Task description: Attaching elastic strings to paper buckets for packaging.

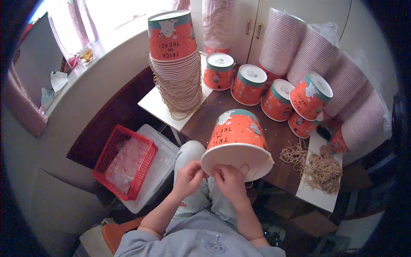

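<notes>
Bucket (236, 141) over dark wooden table (278, 132)

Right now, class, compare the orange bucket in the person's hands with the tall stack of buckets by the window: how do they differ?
The held bucket is single and tilted, its open rim toward the person; the stack is many nested buckets, upright on the white board. Both hands touch the held bucket's rim; nothing touches the stack. Both share orange sides with teal bands.

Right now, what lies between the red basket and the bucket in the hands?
In the head view, between the red basket and the orange bucket: a clear plastic lid and the person's knee.
</notes>
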`<state>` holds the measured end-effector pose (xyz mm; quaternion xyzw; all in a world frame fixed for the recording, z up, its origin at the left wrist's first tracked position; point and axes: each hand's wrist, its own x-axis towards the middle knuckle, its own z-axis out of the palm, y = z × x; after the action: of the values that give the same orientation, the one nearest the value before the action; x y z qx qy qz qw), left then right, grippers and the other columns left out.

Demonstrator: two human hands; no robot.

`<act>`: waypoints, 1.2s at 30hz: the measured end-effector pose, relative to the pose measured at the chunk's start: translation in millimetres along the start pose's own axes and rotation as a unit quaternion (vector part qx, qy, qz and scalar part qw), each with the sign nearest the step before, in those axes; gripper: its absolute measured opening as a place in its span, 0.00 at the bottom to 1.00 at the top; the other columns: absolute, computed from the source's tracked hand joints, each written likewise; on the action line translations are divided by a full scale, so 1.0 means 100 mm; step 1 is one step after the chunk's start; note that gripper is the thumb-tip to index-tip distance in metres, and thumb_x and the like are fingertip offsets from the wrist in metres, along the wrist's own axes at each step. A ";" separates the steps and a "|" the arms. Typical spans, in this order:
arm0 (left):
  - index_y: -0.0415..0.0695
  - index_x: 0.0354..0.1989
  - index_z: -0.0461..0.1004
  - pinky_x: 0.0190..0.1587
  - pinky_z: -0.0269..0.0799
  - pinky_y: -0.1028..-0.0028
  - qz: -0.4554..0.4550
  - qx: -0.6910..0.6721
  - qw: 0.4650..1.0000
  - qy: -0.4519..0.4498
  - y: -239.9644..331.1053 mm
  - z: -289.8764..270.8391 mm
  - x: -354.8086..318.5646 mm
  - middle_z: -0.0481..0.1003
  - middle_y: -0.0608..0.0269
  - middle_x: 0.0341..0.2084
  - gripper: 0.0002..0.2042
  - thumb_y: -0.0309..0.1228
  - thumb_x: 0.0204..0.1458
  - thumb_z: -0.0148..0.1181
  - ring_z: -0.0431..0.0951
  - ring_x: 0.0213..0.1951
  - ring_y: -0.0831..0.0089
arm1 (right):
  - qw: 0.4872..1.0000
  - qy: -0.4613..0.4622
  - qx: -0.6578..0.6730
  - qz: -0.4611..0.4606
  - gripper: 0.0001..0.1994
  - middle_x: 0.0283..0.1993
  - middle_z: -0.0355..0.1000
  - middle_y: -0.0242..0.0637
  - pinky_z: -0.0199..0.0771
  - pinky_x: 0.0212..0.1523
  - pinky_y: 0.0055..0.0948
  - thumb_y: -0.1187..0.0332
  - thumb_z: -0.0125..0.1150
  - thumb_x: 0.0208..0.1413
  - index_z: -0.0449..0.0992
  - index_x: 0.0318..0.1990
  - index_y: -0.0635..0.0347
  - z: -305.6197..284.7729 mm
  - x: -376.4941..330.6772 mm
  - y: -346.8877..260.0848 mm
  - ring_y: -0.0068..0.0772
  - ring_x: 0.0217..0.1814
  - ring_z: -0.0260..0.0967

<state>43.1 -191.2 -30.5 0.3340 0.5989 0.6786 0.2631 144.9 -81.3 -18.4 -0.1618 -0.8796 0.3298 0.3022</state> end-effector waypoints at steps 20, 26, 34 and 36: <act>0.38 0.30 0.72 0.26 0.70 0.77 0.030 0.278 0.959 -0.038 0.25 0.04 0.02 0.73 0.56 0.20 0.07 0.25 0.41 0.56 0.75 0.22 0.76 | 1.000 0.002 0.004 -0.016 0.06 0.26 0.69 0.43 0.66 0.31 0.37 0.71 0.57 0.43 0.72 0.30 0.61 -0.06 0.01 0.00 0.44 0.30 0.68; 0.37 0.30 0.71 0.27 0.70 0.78 0.027 0.253 0.967 -0.025 0.26 0.06 0.03 0.74 0.56 0.20 0.07 0.24 0.41 0.55 0.75 0.23 0.78 | 0.999 -0.013 0.034 0.016 0.08 0.26 0.69 0.42 0.67 0.31 0.35 0.70 0.58 0.43 0.72 0.32 0.62 -0.10 0.00 -0.01 0.42 0.29 0.67; 0.35 0.33 0.68 0.32 0.71 0.78 -0.040 0.068 0.995 -0.060 -0.07 -0.01 0.14 0.74 0.59 0.31 0.05 0.22 0.48 0.49 0.74 0.31 0.77 | 0.994 -0.050 -0.043 -0.082 0.15 0.31 0.67 0.46 0.66 0.34 0.34 0.69 0.59 0.41 0.70 0.39 0.61 -0.28 0.07 0.03 0.42 0.32 0.66; 0.35 0.33 0.66 0.36 0.70 0.76 -0.018 -0.006 0.997 -0.081 -0.09 0.02 0.22 0.72 0.57 0.35 0.04 0.22 0.49 0.47 0.73 0.36 0.74 | 0.994 -0.032 -0.080 -0.071 0.15 0.29 0.67 0.46 0.66 0.34 0.36 0.69 0.58 0.41 0.70 0.38 0.61 -0.29 0.10 0.04 0.45 0.32 0.65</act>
<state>30.2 -172.1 -36.5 0.3755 0.5776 0.6478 0.3251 156.2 -59.3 0.9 -0.1122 -0.9218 0.2409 0.2823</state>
